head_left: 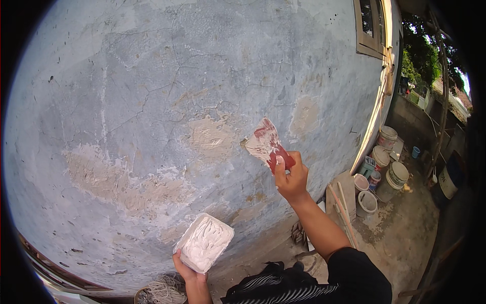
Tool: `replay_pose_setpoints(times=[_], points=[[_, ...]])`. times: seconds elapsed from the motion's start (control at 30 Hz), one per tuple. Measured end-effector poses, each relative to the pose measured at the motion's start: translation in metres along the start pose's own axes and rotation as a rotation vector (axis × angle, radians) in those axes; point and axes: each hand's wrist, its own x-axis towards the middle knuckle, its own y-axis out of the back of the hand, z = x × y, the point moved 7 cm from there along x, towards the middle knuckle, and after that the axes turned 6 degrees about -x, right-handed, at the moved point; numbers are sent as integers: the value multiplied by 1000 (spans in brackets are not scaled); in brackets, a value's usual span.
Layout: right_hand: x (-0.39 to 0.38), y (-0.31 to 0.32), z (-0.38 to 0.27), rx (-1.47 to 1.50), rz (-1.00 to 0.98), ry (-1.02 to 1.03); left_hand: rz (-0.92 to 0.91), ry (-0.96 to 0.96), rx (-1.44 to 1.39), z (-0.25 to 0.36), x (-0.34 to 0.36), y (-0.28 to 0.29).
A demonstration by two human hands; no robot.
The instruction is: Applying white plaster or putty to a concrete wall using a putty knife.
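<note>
My right hand (292,178) grips a red putty knife (267,144), its wide blade smeared with whitish filler. The blade is up against or very close to the blue-grey wall (136,66), beside a small chipped spot; I cannot tell whether it touches. My left hand (188,267) supports a white rectangular tub (191,233) from its lower side, the fingers partly hidden beneath. Thick white putty (206,242) with ridged marks fills the tub. Rough beige patches of filler lie on the wall left of the blade (211,138), right of it (305,115) and lower left (116,177).
Several paint buckets (397,174) stand on the concrete floor at the right, near wooden strips (342,212) leaning by the wall. A dark drum (450,175) is at the far right. A container of rope (164,291) sits low at the wall's foot. Above right is a window (372,25).
</note>
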Motion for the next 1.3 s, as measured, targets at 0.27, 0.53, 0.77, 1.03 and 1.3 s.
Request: replay_pose_setpoints(times=[0.27, 0.53, 0.77, 1.03, 1.3], points=[[3, 10, 5, 176, 74, -165, 0, 3, -8, 2, 3, 3], [5, -4, -4, 54, -89, -121, -6, 10, -25, 5, 1, 1], [18, 3, -6, -33, -85, 18, -29, 4, -21, 3, 1, -1], [13, 0, -12, -29, -122, 133, -24, -6, -12, 2, 2, -1], [6, 12, -14, -23, 64, 250, -25, -2, -36, 6, 4, 3]])
